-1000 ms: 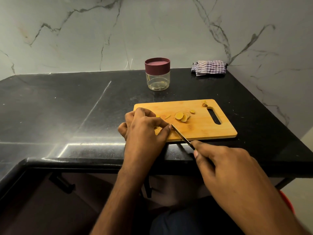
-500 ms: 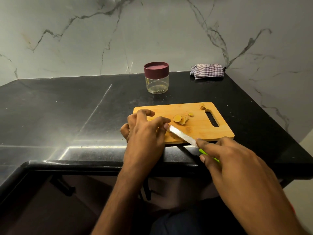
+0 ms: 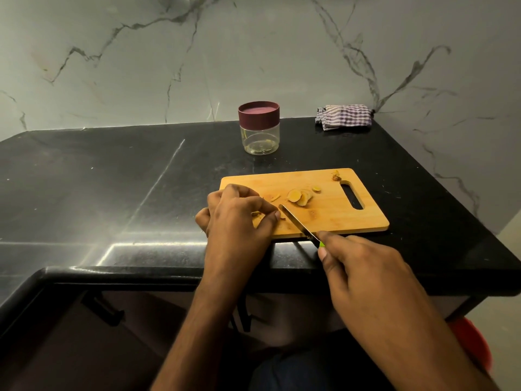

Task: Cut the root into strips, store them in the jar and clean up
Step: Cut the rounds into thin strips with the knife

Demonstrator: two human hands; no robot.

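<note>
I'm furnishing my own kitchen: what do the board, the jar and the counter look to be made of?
Board: pale wood, perhaps bamboo, matte, with fine straight grain and a cut-out handle slot. Jar: see-through body, glass or clear plastic, I cannot tell which; its maroon lid looks like smooth plastic. Counter: black polished stone, likely granite, speckled and mirroring light.

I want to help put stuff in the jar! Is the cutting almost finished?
Not yet. Done: a few round slices lie on the board. In hand: the left hand pinches a small piece while the right hand works the knife beside it. Left: strips into the jar, which looks empty with its lid on, then cleanup; the cloth lies untouched.
</note>
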